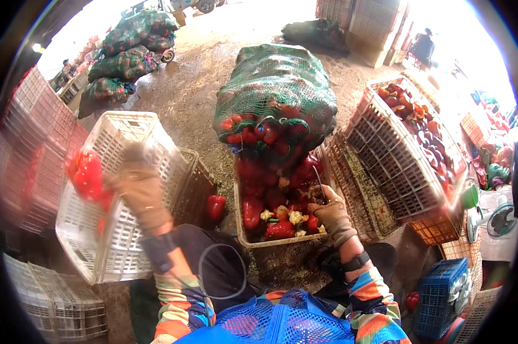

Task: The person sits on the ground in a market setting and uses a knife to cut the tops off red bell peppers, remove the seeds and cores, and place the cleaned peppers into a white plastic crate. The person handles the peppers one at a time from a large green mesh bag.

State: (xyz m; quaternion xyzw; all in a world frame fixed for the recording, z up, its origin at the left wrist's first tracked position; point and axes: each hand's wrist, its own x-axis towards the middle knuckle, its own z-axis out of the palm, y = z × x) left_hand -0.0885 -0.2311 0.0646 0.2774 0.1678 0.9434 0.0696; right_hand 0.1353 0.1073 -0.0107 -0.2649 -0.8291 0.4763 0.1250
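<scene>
My left hand point(137, 186), in a brown work glove, is smeared by motion above a white plastic crate point(124, 252). Just left of it is a red bell pepper point(87, 175), also blurred; whether the fingers touch it cannot be made out. My right hand point(331, 215), gloved too, is closed on a knife point(318, 176) whose thin blade points up and away. Below it a shallow crate point(237, 221) holds red bell peppers point(280, 229) and pale cut-out cores point(296, 217). A green mesh sack point(276, 86) of red peppers rests at the crate's far end.
One red pepper point(216, 207) lies on the floor between the crates. At right stands a tall crate point(388, 160) filled with cut peppers. Stacked crates point(35, 149) line the left, full sacks point(127, 63) the far left. A small fan point(501, 220) and blue basket point(440, 295) are at right.
</scene>
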